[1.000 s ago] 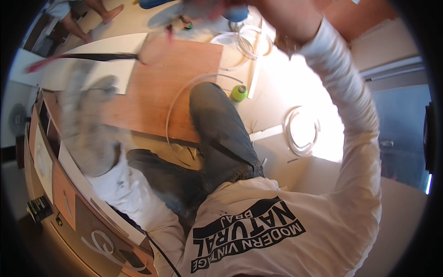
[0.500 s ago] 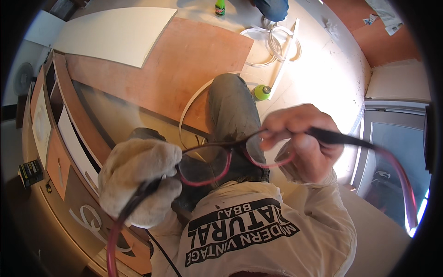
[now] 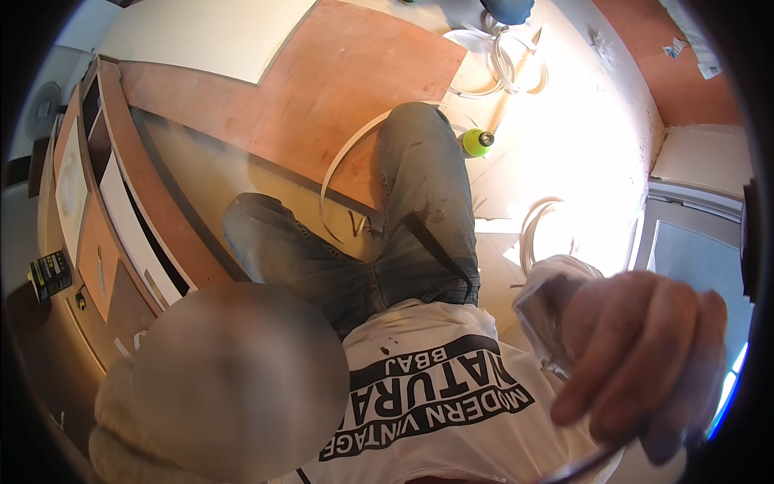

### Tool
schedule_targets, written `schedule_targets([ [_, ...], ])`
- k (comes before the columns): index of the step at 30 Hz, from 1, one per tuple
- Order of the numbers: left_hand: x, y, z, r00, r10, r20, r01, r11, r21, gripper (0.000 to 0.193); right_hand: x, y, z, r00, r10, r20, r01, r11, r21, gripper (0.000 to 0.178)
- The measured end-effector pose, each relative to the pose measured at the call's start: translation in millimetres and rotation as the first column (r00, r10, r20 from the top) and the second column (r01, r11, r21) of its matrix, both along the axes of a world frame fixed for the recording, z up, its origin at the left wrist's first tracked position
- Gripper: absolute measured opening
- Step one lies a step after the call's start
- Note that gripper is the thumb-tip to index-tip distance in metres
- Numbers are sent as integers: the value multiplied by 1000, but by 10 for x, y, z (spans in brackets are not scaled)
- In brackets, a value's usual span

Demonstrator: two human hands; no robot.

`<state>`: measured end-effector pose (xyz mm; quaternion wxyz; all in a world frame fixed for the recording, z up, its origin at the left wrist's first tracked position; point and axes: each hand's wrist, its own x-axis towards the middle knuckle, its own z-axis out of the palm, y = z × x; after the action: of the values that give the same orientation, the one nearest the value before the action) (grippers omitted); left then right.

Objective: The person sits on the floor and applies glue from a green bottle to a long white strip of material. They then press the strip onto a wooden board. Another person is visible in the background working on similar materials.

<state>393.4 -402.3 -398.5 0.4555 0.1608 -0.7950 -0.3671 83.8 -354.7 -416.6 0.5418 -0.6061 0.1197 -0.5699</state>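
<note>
The right hand (image 3: 645, 355) fills the lower right of the frame, very close to the camera, its fingers curled shut around a clear, crinkled plastic piece (image 3: 548, 310) that shows at its left edge; a thin dark line runs out beneath the hand toward the bottom edge, too blurred to name. The left hand (image 3: 137, 419), in a pale work glove, sits at the lower left, and a blurred patch covers most of it, so I cannot tell whether it is closed or what it holds.

The person sits on the floor (image 3: 564, 137) with legs stretched toward the upper middle. A white strip (image 3: 334, 165) arcs beside the knee, a yellow-green bottle (image 3: 476, 142) stands just right of it, and white coils (image 3: 500, 64) lie further up.

The risks, as I judge them: with both hands raised near the face, the view of the floor is blocked, so a shifting leg could knock the bottle over or snag the strip. The thin plastic could also slip or tear in so tight a grip.
</note>
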Motion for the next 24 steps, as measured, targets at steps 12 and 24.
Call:
schedule_targets([
  [12,-759,-643,-1490,805,593,18,-570,764,302,29,150,-133,-799,902,-411,135,318,841,437,33],
  [24,-358,-1323,-4267,249,394,885,-604,777,-176,35,1083,183,-2788,801,-295,-520,461,859,223,21],
])
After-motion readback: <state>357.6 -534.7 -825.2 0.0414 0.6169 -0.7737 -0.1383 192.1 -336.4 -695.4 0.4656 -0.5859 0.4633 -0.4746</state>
